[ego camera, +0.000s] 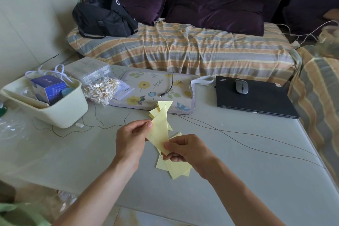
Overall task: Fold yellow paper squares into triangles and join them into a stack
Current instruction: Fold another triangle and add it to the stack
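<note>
I hold a folded yellow paper triangle [159, 130] above the grey table [238, 161]. My left hand [131, 139] pinches its left edge between thumb and fingers. My right hand [185, 149] pinches its lower tip. Behind it, more folded yellow triangles [164, 107] stick up, joined together with their points fanning out. Under my right hand lie several flat yellow paper squares [177, 169] on the table, partly hidden by my fingers.
A cream bin [64, 113] with a blue box stands at the left, a bag of cotton swabs [100, 91] beside it. A floral mat [146, 88] with a black cable lies behind the papers. A closed laptop [256, 101] with a mouse sits at the right.
</note>
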`<act>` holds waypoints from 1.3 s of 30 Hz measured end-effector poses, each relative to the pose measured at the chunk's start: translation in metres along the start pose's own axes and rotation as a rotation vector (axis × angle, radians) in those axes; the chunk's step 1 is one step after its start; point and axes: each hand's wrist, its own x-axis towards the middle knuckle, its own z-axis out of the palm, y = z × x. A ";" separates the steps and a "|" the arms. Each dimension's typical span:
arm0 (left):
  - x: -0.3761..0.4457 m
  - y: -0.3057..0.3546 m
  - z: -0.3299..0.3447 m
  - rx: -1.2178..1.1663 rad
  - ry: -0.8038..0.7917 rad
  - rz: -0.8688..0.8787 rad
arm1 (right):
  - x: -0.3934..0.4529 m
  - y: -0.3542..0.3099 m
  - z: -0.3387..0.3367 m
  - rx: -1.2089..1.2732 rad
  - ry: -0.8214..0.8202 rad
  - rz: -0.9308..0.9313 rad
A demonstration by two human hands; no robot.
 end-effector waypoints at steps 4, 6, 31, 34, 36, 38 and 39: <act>-0.002 -0.001 0.001 -0.010 -0.005 -0.011 | 0.000 -0.003 0.001 -0.022 0.033 -0.005; -0.001 -0.001 0.000 -0.004 -0.008 -0.025 | 0.000 -0.002 0.002 0.008 0.086 -0.005; -0.013 -0.007 0.002 0.459 -0.328 -0.114 | 0.006 0.002 -0.004 -0.116 0.305 -0.019; -0.012 -0.001 0.003 0.292 -0.330 -0.246 | 0.007 0.003 -0.002 -0.062 0.278 -0.030; -0.012 -0.001 0.003 0.264 -0.336 -0.277 | 0.007 0.004 -0.002 -0.054 0.257 -0.033; -0.012 0.000 0.004 0.239 -0.300 -0.241 | 0.008 0.005 -0.003 -0.049 0.207 -0.035; -0.011 0.000 0.005 0.212 -0.276 -0.218 | 0.008 0.005 -0.002 -0.039 0.185 -0.037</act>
